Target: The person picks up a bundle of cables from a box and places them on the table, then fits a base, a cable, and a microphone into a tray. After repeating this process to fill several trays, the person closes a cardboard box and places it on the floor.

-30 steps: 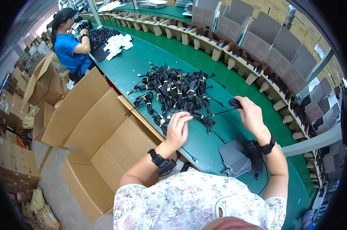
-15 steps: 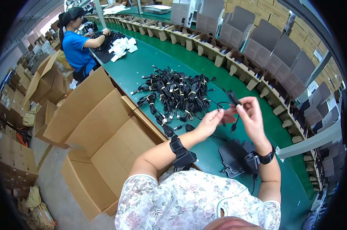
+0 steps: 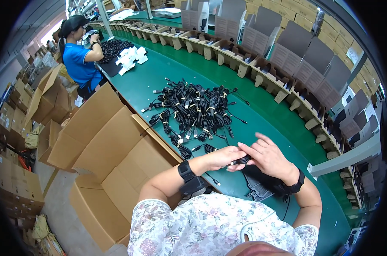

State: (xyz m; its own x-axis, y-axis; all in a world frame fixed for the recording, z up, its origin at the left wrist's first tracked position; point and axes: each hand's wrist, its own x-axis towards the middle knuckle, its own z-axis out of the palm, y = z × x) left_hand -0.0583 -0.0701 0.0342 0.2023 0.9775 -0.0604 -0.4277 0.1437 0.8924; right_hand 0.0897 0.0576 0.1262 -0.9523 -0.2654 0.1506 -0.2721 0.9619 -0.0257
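Note:
My two hands meet low in front of me over the green worktable. Between them is a small coiled black cable (image 3: pixel 243 160). My left hand (image 3: pixel 222 158) is closed around its near side, and a loose cable end with a plug (image 3: pixel 215 181) shows below my left wrist. My right hand (image 3: pixel 270 158) pinches the coil from the other side, one finger stretched out. Just beyond lies a large pile of black cables (image 3: pixel 197 106), many tied with pale bands. A dark case-like object (image 3: pixel 264 185) is partly hidden beneath my right hand.
An open cardboard box (image 3: pixel 129 179) stands at the table's left edge. A row of cardboard trays (image 3: pixel 268 79) with upright grey flaps runs along the far side. A white metal post (image 3: pixel 351 158) slants in at right. At far left a person in blue (image 3: pixel 80 62) works beside white pieces (image 3: pixel 131 57).
Both hands have come down and nearer to me, bringing the cable, which is now gathered into a compact coil between them. The co-worker's arm has lifted.

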